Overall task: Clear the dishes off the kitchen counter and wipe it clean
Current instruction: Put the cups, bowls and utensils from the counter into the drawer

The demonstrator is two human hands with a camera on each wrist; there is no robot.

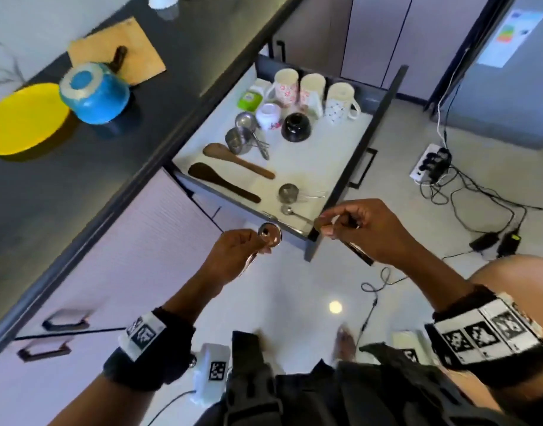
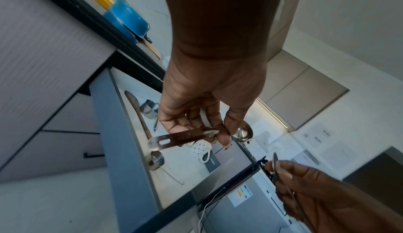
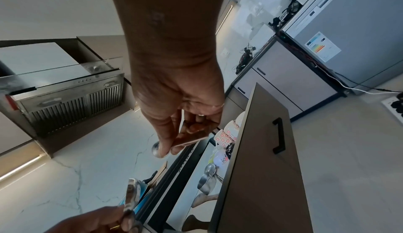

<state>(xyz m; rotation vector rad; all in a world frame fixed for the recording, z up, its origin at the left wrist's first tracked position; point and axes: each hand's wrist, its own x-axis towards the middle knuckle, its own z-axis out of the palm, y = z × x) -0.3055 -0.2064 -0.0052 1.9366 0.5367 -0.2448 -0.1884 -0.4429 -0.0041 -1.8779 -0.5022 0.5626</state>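
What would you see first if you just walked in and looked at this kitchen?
Probably the two hands in the middle: the left hand holds a shiny metal measuring spoon, and the right hand pinches another metal utensil. Just behind them, an open drawer holds mugs, wooden spatulas and steel cups. On the dark counter to the left sit a bright yellow plate and a blue pot.

the right hand [image 1: 367, 230] hid most of its metal utensil [image 1: 361, 253]; its type could not be determined. the yellow plate [image 1: 21, 118] was cut off at the left edge.
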